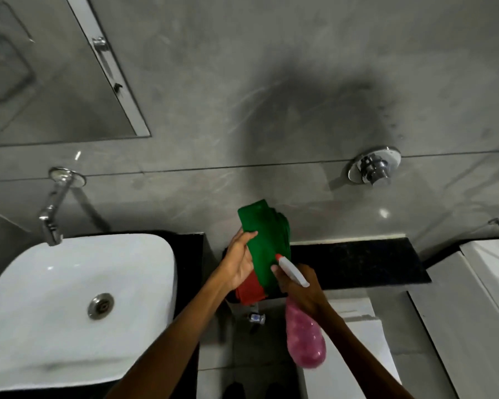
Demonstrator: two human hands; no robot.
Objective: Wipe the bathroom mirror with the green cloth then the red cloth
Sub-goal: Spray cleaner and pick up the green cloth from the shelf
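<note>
The folded green cloth [264, 240] and red cloth [249, 292] are gripped by the left hand [239, 262], a pink spray bottle [304, 336] by the right hand [303, 289]; wiping seems unstarted, so the framed wall mirror [55, 76] must be reached.

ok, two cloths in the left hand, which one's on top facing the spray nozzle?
The green cloth. It lies over the red cloth, which only peeks out below the left hand.

The red cloth [249, 292] is mostly hidden under the green cloth [264, 240]; the mirror [41, 67] is cropped at the frame's left edge.
</note>
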